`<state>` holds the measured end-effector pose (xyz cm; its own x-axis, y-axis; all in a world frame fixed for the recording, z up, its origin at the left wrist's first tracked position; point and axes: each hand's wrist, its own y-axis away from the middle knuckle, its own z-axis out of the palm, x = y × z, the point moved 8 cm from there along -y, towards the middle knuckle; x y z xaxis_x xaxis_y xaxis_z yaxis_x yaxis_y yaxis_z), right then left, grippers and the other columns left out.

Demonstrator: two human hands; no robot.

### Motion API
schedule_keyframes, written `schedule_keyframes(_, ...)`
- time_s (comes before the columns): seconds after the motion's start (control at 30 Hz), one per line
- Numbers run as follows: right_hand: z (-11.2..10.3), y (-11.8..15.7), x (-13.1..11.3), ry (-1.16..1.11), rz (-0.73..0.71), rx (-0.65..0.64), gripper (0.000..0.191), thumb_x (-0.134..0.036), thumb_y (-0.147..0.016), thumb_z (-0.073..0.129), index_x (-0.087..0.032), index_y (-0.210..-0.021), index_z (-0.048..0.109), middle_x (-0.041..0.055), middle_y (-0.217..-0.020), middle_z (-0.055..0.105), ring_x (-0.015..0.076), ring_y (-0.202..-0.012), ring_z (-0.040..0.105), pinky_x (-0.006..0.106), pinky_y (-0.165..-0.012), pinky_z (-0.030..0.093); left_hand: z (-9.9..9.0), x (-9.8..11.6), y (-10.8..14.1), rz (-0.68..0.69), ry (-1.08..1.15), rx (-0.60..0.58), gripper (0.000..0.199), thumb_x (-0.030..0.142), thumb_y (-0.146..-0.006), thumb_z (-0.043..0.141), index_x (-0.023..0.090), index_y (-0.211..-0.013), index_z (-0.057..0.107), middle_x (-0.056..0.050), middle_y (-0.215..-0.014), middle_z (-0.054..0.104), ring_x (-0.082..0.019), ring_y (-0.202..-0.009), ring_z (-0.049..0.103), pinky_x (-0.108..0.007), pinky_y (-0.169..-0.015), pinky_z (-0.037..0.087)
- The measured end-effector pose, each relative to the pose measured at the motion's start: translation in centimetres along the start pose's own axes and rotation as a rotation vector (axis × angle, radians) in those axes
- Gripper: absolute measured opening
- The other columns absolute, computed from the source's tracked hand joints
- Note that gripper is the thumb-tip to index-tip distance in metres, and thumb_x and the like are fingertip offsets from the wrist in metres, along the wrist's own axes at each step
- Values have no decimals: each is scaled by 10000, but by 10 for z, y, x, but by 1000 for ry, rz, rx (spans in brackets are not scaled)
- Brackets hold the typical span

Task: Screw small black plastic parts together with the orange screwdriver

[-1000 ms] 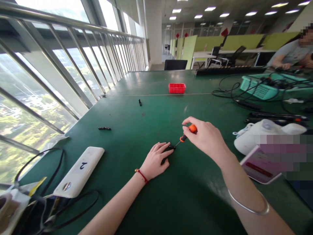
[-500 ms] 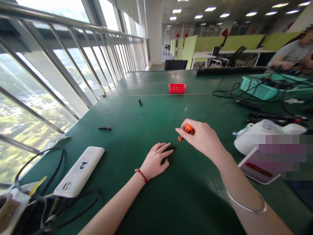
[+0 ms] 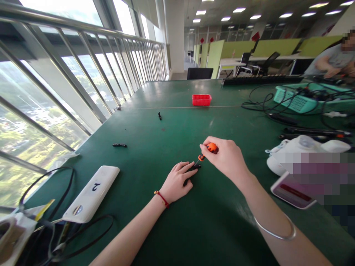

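While the left hand [image 3: 177,181], fingers apart, pins a small black part [image 3: 197,166] on the desk [image 3: 216,214], the right hand [image 3: 227,157] has its fingers clamped on an orange-black screwdriver [image 3: 212,148], tip at the part. Reads as mid-step; progress can't be told, left fingers cover much of it. Farther out: one black piece [image 3: 119,145], a second black piece [image 3: 160,116], then red tray [image 3: 201,101], teal basket [image 3: 291,102] to its right.

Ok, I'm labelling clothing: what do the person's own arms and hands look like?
The left hand is gloveless, a thin red bracelet at its wrist. The right hand is gloveless too, a slim silver bangle around its forearm. No sleeves show.
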<state>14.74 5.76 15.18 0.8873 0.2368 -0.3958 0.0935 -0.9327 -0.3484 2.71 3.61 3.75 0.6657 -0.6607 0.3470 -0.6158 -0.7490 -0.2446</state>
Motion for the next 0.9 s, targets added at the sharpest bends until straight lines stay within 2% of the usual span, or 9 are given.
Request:
schedule_keyframes(0.37,2,-1,1,33,0,6,268,-401,-810,429,-230,-693,598,-7,-536,566,132,-495,488,224,-472,274,-1,1,0,8,-7,10,488,127,-732,485,230,-1202,565,-40,-1331,490,-236,-1211,418,-458,-1044,348)
schedule_keyframes(0.8,2,0,0,60,20,-17,268,-405,-818,414,-234,-687,574,-7,-541,567,138,-502,492,229,-471,266,1,-1,1,4,-1,3,477,146,-751,469,225,-1214,554,-36,-1354,466,-230,-1231,398,-446,-1062,319)
schedule_keyframes(0.9,3,1,0,73,26,-37,221,-385,-809,415,-236,-725,555,-10,-557,569,145,-510,499,229,-468,265,1,0,0,0,3,-5,479,142,-749,466,227,-1211,557,-34,-1352,468,-231,-1228,401,-449,-1060,319)
